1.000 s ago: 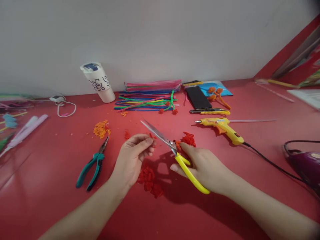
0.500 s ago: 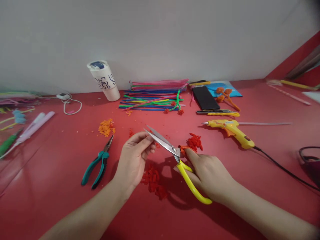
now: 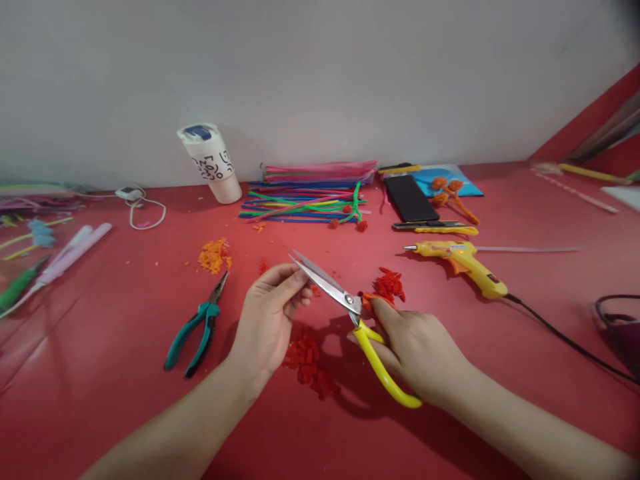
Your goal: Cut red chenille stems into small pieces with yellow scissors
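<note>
My right hand (image 3: 410, 340) is closed around the yellow handles of a pair of scissors (image 3: 327, 287). Their blades are slightly parted and point up and left, toward my left fingertips. A bit of orange-red material shows by the index finger, near the pivot. My left hand (image 3: 270, 307) is closed in a pinch at the blade tips; whatever lies between thumb and finger is too small to make out. Below the hands lies a pile of red cut pieces (image 3: 303, 357). A second red pile (image 3: 390, 285) sits behind my right hand.
Teal-handled pliers (image 3: 200, 333) and orange scraps (image 3: 214, 255) lie left of my hands. Pipe cleaners (image 3: 305, 200) and a white tumbler (image 3: 213, 163) are at the back. On the right are a yellow glue gun (image 3: 460, 260) with its cord, a phone (image 3: 411, 199) and a cutter knife (image 3: 435, 228).
Almost nothing differs. The view has shifted very slightly; both hands and the scissors keep the same pose.
</note>
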Tool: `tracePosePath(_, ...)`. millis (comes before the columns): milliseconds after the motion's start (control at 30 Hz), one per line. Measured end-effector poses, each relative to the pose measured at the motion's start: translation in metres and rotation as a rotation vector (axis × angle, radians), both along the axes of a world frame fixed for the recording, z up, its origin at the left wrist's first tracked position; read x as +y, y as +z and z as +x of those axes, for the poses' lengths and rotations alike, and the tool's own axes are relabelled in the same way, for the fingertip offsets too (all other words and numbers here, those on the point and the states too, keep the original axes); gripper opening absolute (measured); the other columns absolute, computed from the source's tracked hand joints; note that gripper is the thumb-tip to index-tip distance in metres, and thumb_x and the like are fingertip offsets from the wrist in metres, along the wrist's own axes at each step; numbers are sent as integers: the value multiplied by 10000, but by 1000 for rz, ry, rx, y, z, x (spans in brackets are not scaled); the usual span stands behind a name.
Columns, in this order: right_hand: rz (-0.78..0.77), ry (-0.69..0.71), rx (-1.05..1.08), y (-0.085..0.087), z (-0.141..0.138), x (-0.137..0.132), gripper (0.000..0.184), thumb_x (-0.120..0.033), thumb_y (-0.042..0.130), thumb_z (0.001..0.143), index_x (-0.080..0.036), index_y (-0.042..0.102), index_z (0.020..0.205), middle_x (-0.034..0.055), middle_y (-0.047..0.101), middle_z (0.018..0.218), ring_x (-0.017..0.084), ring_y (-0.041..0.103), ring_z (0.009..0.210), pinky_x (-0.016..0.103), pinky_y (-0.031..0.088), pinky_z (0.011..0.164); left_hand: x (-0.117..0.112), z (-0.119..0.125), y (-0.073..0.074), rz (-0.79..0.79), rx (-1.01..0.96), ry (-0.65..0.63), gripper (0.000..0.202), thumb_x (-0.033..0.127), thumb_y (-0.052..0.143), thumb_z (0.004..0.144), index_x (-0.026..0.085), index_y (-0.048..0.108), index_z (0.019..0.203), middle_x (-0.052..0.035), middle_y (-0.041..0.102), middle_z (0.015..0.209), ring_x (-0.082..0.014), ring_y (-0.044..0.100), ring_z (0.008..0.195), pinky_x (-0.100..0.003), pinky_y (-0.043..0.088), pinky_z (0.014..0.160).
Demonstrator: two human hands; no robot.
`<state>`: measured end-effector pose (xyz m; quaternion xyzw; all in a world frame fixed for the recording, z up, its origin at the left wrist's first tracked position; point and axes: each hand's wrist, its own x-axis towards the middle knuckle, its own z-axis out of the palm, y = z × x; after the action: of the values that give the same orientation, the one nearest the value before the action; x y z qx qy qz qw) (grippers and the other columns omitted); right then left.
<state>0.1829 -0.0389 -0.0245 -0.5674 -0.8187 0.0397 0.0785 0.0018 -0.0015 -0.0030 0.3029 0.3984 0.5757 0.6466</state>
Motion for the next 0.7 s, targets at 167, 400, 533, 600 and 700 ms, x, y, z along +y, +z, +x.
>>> tracePosePath(167, -8, -3, 3, 1, 0, -1, 426, -545, 252, 827, -174, 459, 797, 7, 546, 482, 154, 502, 403, 255, 165, 425, 0, 0, 0, -12, 8, 4, 43, 127, 635, 653, 164, 634, 674, 34, 598, 595, -36, 518, 518, -138, 418, 511)
tracePosePath(400, -2, -36, 19, 0, 1, 2, 409, -545, 259, 819, -192, 436, 715, 1, 498, 452, 136, 443, 372, 250, 152, 418, 0, 0, 2, -13, 29, 7, 39, 136, 633, 654, 162, 631, 683, 30, 607, 610, -38, 521, 526, -139, 415, 514)
tracePosePath(533, -143, -98, 133, 8, 2, 5, 343, -526, 349, 787, -211, 406, 662, -6, 492, 483, 123, 432, 408, 236, 189, 424, -1, 1, 3, -14, 53, -28, 17, 147, 624, 667, 151, 608, 668, 16, 619, 619, -40, 519, 526, -135, 408, 503)
tracePosePath(600, -217, -116, 216, 15, 3, 7, 297, -494, 399, 770, -214, 408, 671, -11, 500, 517, 117, 433, 437, 229, 218, 435, -2, 1, 3, -7, 89, -48, 23, 157, 617, 676, 144, 598, 671, 8, 617, 623, -42, 513, 523, -137, 403, 493)
tracePosePath(700, -301, -123, 365, 22, 2, 9, 267, -458, 413, 768, -209, 410, 671, -16, 490, 545, 111, 425, 469, 225, 254, 447, -4, 3, 2, -2, 184, -105, 52, 188, 615, 678, 143, 590, 676, 8, 603, 612, -49, 509, 514, -151, 403, 488)
